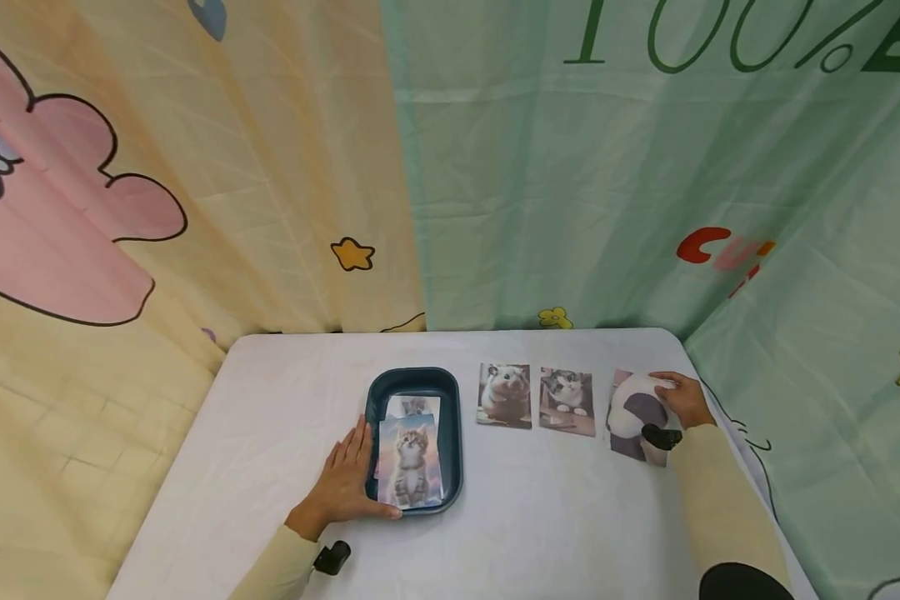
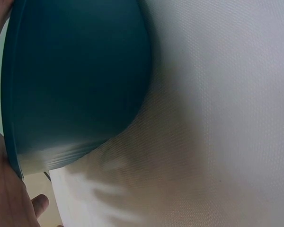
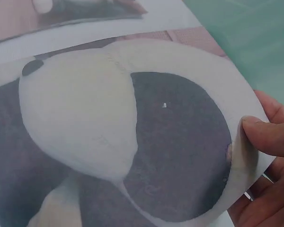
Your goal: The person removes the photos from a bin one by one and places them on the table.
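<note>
My right hand (image 1: 687,402) pinches the right edge of a picture card (image 1: 630,408) with white and dark rounded shapes. In the right wrist view the thumb (image 3: 270,137) lies on the card's front and the other fingers are behind it. The left hand (image 1: 341,483) rests along the left side of a dark teal tray (image 1: 454,442), fingers extended at the rim and thumb by its near edge. A kitten card (image 1: 411,462) lies in the tray, over another card (image 1: 416,406) that is partly covered. The left wrist view shows the tray's outer wall (image 2: 80,71).
A hamster card (image 1: 504,396) and a cat card (image 1: 567,402) lie side by side between the tray and the held card. The white-covered table (image 1: 510,517) has printed curtains (image 1: 307,167) behind it and at its sides. A dark cord (image 1: 761,471) runs by the right edge.
</note>
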`<state>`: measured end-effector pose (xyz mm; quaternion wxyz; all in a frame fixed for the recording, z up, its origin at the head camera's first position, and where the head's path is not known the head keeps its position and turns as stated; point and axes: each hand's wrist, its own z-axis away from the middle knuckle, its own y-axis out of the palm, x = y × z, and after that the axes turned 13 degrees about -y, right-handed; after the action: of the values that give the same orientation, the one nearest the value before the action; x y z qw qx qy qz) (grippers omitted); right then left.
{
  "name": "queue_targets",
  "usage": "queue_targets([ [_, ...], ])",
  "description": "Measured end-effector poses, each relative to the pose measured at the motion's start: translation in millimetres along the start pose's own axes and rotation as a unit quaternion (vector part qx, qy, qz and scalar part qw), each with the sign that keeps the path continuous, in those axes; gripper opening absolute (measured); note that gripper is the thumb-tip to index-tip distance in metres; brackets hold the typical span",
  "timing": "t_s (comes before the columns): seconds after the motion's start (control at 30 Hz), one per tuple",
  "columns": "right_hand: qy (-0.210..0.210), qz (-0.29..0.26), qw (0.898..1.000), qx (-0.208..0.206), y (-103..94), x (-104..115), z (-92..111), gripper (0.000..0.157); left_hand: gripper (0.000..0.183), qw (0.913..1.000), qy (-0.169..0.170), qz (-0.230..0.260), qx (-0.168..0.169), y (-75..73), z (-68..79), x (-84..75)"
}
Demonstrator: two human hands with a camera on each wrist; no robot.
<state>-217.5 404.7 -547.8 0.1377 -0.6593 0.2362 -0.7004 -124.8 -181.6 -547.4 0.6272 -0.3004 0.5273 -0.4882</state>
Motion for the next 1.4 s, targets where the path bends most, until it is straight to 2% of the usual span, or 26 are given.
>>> queue_targets([
  [0.2,0.026,0.025,0.999,-0.002,-1.7,1.8,1.1,0.047,0.148,1.0000,0.003,-0.005,0.000,0.0,0.1,0.3],
  [0.33,0.036,0.005,0.999,-0.013,1.6,9.9,0.4,0.051,0.149,1.0000,0.003,-0.004,0.001,0.3,-0.4,1.0],
  [0.47,0.019,-0.022,0.999,-0.019,13.0,19.0,-2.7,0.050,0.149,1.0000,-0.002,-0.003,0.005,0.2,-0.1,1.0],
  [0.6,-0.021,-0.020,1.000,0.010,27.0,32.5,-4.0,0.047,0.148,1.0000,-0.004,0.001,0.006,-0.1,-0.2,0.5],
  [0.77,-0.077,-0.016,0.995,0.056,50.9,54.9,-4.0,0.043,0.149,0.9999,-0.005,-0.004,0.008,0.7,-0.3,0.6],
  [0.97,-0.074,-0.028,0.992,0.103,87.5,83.2,-2.3,0.039,0.149,0.9999,-0.008,0.002,0.007,1.8,1.3,0.3],
  [1.23,-0.072,-0.052,0.985,0.144,140.8,112.9,-2.8,0.035,0.149,1.0000,-0.007,0.001,0.007,1.9,1.6,1.2],
  [1.4,-0.111,-0.097,0.975,0.167,167.0,137.0,5.5,0.033,0.148,1.0000,-0.005,0.002,0.006,2.6,-0.1,1.1],
])
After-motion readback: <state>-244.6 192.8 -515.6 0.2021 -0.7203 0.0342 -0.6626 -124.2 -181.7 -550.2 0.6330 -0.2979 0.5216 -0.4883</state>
